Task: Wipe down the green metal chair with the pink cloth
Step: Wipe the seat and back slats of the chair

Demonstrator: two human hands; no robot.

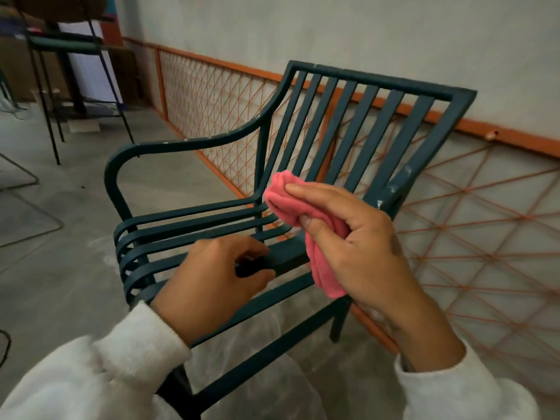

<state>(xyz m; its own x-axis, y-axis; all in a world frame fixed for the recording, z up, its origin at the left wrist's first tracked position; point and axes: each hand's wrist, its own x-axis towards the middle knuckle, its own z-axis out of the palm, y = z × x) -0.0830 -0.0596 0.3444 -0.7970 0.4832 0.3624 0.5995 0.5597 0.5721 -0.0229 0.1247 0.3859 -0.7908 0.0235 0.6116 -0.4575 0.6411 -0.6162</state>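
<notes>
The green metal chair (pixel 357 122) stands in the middle of the view, with a slatted back and seat and a curved armrest on its far side. My left hand (pixel 212 283) grips the near armrest bar, fingers curled round it. My right hand (pixel 360 237) holds the bunched pink cloth (pixel 291 201) between thumb and fingers, just above the near armrest and in front of the lower back slats. One end of the cloth hangs down below my palm. Scuffed paint shows on the chair's right back post.
An orange frame with a lattice of orange cords (pixel 485 237) leans against the grey wall right behind the chair. A dark chair on thin legs (pixel 69 47) stands at the far left. Wire frames lie on the concrete floor (pixel 60 268) at the left.
</notes>
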